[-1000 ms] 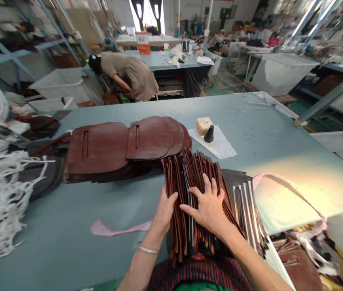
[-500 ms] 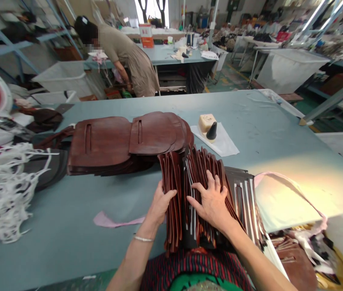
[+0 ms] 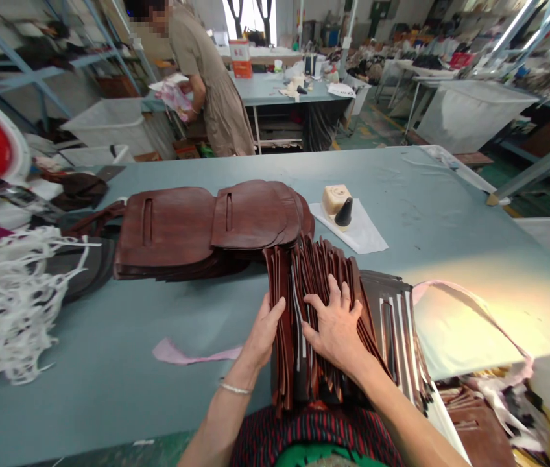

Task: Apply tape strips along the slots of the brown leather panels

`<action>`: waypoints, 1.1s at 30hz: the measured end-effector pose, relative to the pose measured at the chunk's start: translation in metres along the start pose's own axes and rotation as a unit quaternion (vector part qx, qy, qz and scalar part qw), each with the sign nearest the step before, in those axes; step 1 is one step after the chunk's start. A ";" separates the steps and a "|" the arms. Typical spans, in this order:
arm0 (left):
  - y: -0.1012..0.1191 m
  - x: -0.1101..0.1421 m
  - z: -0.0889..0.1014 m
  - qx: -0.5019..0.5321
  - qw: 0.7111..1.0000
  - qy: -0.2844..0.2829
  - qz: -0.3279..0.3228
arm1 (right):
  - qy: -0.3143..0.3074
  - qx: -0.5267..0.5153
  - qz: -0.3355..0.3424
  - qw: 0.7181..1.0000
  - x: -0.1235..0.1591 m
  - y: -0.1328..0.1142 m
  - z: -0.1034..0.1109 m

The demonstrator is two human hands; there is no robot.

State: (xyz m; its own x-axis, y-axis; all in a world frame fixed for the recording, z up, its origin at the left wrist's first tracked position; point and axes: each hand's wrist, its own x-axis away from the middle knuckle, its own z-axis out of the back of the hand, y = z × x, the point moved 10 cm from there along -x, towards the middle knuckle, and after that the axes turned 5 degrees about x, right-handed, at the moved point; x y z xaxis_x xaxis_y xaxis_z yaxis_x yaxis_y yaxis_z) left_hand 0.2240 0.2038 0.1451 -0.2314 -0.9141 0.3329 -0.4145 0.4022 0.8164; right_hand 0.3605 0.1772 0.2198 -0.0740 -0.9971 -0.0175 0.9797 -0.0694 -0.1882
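Observation:
A bundle of thin brown leather pieces (image 3: 281,350) stands on edge in front of me. My left hand (image 3: 261,331) grips its left side, the thumb on the near edges and the other fingers mostly hidden. My right hand (image 3: 336,327) lies with spread fingers over the fanned leather pieces (image 3: 323,266) to the right, fingertips touching their edges. White strips show between some layers. Further right, dark pieces with white strips (image 3: 394,324) lean in a row. Beyond my hands, flat stacks of brown leather panels (image 3: 172,224) with slots lie on the table.
A cream block (image 3: 336,198) and a black cone (image 3: 344,213) sit on white paper. White cut-out scraps (image 3: 7,305) heap at left. A pink strip (image 3: 192,357) lies on the blue-grey table (image 3: 168,402). Across it stands another person (image 3: 211,78) holding pink material.
The left bundle has narrowed and shifted slightly right, closer to the fanned pieces, with my left hand. My right hand has hardly moved. The other person has straightened up.

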 end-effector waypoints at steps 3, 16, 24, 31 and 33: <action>0.000 0.001 0.001 -0.011 1.000 0.009 -0.003 | 0.010 0.000 0.019 1.000 0.000 -0.004 0.001; 0.003 0.002 0.006 -0.023 0.999 0.039 -0.019 | 0.006 -0.027 0.050 0.998 -0.001 -0.018 0.004; 0.008 0.004 -0.002 -0.008 1.000 -0.015 -0.024 | -0.013 -0.023 0.040 0.999 -0.003 -0.022 0.001; 0.004 0.004 0.002 -0.016 0.999 0.023 -0.035 | -0.005 -0.034 0.039 0.999 -0.004 -0.025 0.003; -0.001 0.006 -0.003 0.023 0.999 0.012 -0.024 | -0.006 -0.041 0.037 0.998 -0.005 -0.026 0.002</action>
State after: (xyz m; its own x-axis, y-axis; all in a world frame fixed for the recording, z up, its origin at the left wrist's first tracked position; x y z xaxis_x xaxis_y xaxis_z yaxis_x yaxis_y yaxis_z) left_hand 0.2259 0.1978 0.1476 -0.1895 -0.9333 0.3051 -0.4654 0.3590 0.8090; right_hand 0.3359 0.1843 0.2264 0.0003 -0.9997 -0.0227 0.9636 0.0063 -0.2673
